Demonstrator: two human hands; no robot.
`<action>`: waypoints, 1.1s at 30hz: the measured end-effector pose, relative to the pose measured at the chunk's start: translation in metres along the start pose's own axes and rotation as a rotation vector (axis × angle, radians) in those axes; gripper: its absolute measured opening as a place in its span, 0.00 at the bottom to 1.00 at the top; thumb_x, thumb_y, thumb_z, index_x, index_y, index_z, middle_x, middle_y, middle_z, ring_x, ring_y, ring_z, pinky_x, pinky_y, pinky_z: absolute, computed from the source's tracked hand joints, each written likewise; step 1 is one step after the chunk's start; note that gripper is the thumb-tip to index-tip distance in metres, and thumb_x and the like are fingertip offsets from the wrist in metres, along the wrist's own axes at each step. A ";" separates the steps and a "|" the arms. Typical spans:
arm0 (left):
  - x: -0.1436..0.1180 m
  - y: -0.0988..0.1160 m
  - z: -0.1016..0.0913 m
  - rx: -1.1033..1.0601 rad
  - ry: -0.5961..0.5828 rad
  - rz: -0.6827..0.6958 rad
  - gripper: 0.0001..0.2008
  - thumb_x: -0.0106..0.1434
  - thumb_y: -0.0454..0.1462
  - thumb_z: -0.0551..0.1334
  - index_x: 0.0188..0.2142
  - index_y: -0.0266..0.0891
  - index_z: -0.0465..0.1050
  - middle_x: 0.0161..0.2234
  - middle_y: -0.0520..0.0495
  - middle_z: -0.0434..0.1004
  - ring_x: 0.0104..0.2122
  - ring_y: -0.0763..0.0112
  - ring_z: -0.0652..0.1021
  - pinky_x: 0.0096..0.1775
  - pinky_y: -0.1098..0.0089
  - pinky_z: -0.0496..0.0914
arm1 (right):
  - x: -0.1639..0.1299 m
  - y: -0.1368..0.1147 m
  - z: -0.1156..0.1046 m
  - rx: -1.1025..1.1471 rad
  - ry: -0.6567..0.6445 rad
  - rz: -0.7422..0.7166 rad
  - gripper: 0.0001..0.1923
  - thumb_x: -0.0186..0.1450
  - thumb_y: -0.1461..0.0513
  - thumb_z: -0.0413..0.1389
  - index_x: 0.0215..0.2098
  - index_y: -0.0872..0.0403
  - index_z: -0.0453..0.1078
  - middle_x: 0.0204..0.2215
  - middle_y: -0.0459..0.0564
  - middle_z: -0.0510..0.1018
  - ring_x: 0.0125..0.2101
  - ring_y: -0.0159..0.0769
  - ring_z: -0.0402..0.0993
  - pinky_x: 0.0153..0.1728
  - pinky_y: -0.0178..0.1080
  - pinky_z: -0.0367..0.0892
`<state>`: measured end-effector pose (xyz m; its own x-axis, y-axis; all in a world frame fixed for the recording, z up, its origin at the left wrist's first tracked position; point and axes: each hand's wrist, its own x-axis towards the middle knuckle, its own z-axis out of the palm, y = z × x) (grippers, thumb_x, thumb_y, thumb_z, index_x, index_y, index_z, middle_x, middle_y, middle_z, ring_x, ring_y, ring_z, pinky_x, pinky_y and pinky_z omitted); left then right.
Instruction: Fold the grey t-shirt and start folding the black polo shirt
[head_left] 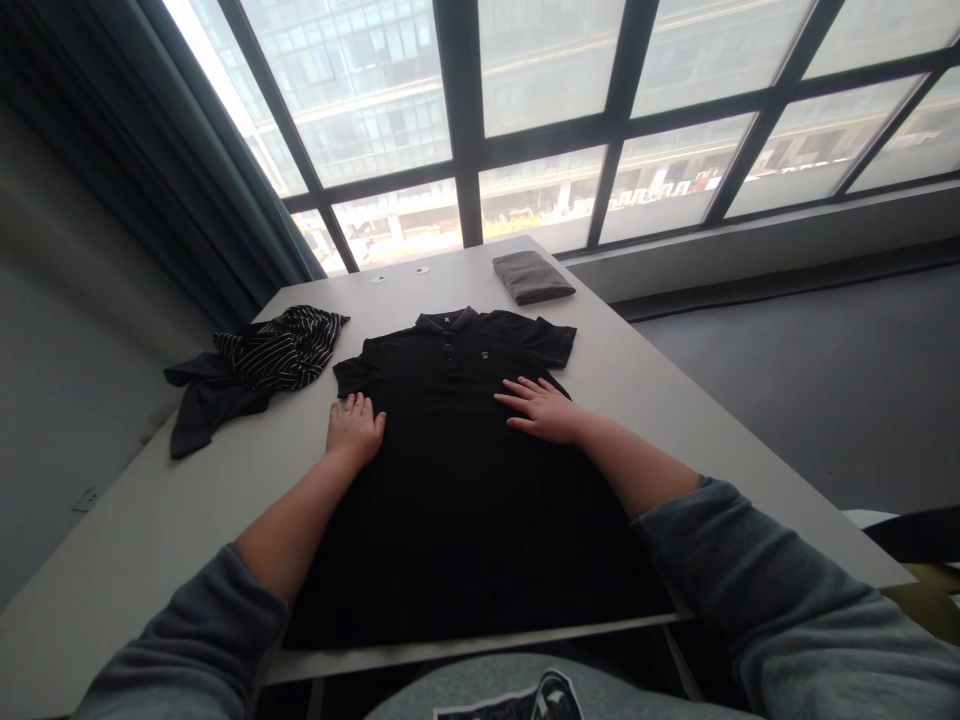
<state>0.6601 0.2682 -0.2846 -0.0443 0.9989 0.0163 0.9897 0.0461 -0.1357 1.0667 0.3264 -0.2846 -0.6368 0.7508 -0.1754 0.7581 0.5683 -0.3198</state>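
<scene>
A black short-sleeved polo shirt (pixel 465 500) lies spread face up on the white table, its collar toward the window and its hem at the near edge. My left hand (pixel 355 430) rests on the shirt's left side, just below the sleeve, with its fingers pointing away from me. On the right side of the chest, below the small light logo, my right hand (pixel 541 408) lies flat with its fingers spread. Neither hand grips anything.
On the white table (pixel 645 400), a crumpled black-and-white striped garment (pixel 289 345) lies at the left with a dark cloth (pixel 214 400). A folded grey garment (pixel 532 277) sits at the far right. Behind stand a large window (pixel 544 70) and a dark curtain (pixel 165 150).
</scene>
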 end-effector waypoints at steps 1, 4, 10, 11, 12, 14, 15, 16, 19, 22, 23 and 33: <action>-0.003 0.011 -0.007 0.019 0.029 0.042 0.33 0.77 0.45 0.46 0.72 0.24 0.63 0.72 0.26 0.60 0.74 0.44 0.59 0.72 0.42 0.49 | 0.000 0.001 0.001 0.002 0.004 -0.005 0.36 0.75 0.42 0.48 0.77 0.41 0.56 0.78 0.49 0.48 0.77 0.56 0.39 0.74 0.64 0.37; -0.014 0.060 -0.026 -0.026 0.040 0.280 0.34 0.78 0.47 0.45 0.73 0.26 0.62 0.74 0.30 0.56 0.75 0.50 0.58 0.73 0.50 0.51 | 0.002 0.003 0.003 0.000 0.022 -0.020 0.37 0.74 0.42 0.48 0.77 0.42 0.57 0.78 0.49 0.49 0.77 0.56 0.40 0.74 0.63 0.38; -0.027 0.152 -0.037 -0.147 -0.074 0.588 0.34 0.80 0.50 0.43 0.76 0.33 0.55 0.77 0.38 0.47 0.76 0.57 0.53 0.74 0.51 0.47 | 0.004 0.005 0.009 -0.007 0.072 0.035 0.46 0.72 0.41 0.50 0.80 0.52 0.48 0.77 0.56 0.51 0.77 0.54 0.45 0.75 0.60 0.42; -0.027 0.157 -0.034 -0.165 -0.104 0.594 0.34 0.80 0.50 0.43 0.76 0.33 0.54 0.78 0.38 0.46 0.77 0.58 0.52 0.74 0.51 0.48 | 0.004 0.004 0.009 -0.009 0.072 0.032 0.46 0.72 0.41 0.50 0.80 0.52 0.49 0.77 0.56 0.51 0.77 0.54 0.45 0.75 0.60 0.42; -0.027 0.158 -0.032 -0.180 -0.128 0.591 0.34 0.80 0.50 0.43 0.77 0.34 0.52 0.78 0.39 0.44 0.77 0.58 0.51 0.74 0.52 0.48 | 0.004 0.004 0.009 -0.010 0.070 0.027 0.45 0.71 0.41 0.50 0.80 0.52 0.50 0.77 0.56 0.51 0.77 0.54 0.45 0.75 0.60 0.42; -0.027 0.148 -0.024 -0.198 -0.156 0.556 0.34 0.80 0.50 0.44 0.77 0.35 0.50 0.78 0.41 0.42 0.77 0.59 0.49 0.74 0.53 0.49 | 0.004 0.003 0.008 -0.010 0.063 0.016 0.45 0.72 0.41 0.49 0.79 0.52 0.51 0.78 0.55 0.50 0.77 0.55 0.44 0.75 0.60 0.41; -0.026 0.138 -0.020 -0.201 -0.159 0.526 0.34 0.80 0.49 0.44 0.78 0.36 0.50 0.78 0.41 0.42 0.77 0.59 0.49 0.74 0.53 0.49 | 0.003 0.003 0.007 -0.010 0.058 0.014 0.45 0.72 0.41 0.49 0.79 0.52 0.51 0.78 0.55 0.49 0.77 0.55 0.43 0.75 0.60 0.40; -0.026 0.126 -0.016 -0.201 -0.157 0.489 0.33 0.80 0.49 0.44 0.78 0.36 0.50 0.78 0.42 0.43 0.77 0.59 0.49 0.74 0.54 0.49 | 0.003 0.003 0.007 -0.009 0.052 0.014 0.45 0.72 0.40 0.48 0.80 0.52 0.50 0.78 0.54 0.48 0.77 0.54 0.42 0.75 0.60 0.40; -0.027 0.078 -0.002 -0.184 -0.134 0.336 0.33 0.79 0.47 0.44 0.77 0.36 0.51 0.78 0.41 0.45 0.77 0.57 0.50 0.74 0.52 0.50 | 0.002 0.003 0.006 -0.007 0.032 0.019 0.45 0.73 0.39 0.47 0.80 0.51 0.48 0.78 0.53 0.46 0.77 0.53 0.40 0.75 0.59 0.38; -0.035 0.027 0.013 -0.149 -0.094 0.186 0.33 0.79 0.47 0.44 0.77 0.34 0.53 0.77 0.38 0.48 0.76 0.53 0.53 0.73 0.50 0.52 | 0.001 0.003 0.006 0.003 0.029 0.014 0.45 0.73 0.39 0.47 0.80 0.50 0.48 0.78 0.52 0.45 0.78 0.53 0.39 0.76 0.58 0.36; -0.038 0.013 0.017 -0.141 -0.082 0.147 0.33 0.78 0.47 0.44 0.77 0.33 0.53 0.77 0.38 0.49 0.76 0.52 0.53 0.73 0.50 0.52 | 0.001 0.003 0.006 0.008 0.034 0.013 0.45 0.73 0.39 0.47 0.80 0.50 0.48 0.79 0.52 0.45 0.78 0.54 0.39 0.76 0.59 0.36; -0.056 -0.020 0.024 -0.136 -0.078 0.119 0.36 0.78 0.50 0.46 0.76 0.30 0.55 0.77 0.34 0.50 0.76 0.51 0.54 0.73 0.50 0.52 | -0.002 0.002 0.005 -0.032 0.039 0.041 0.44 0.74 0.39 0.47 0.79 0.50 0.51 0.79 0.55 0.45 0.77 0.57 0.39 0.75 0.57 0.41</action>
<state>0.6398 0.2113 -0.3064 0.0686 0.9953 -0.0691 0.9976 -0.0685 0.0035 1.0688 0.3245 -0.2892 -0.5994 0.7860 -0.1517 0.7882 0.5464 -0.2832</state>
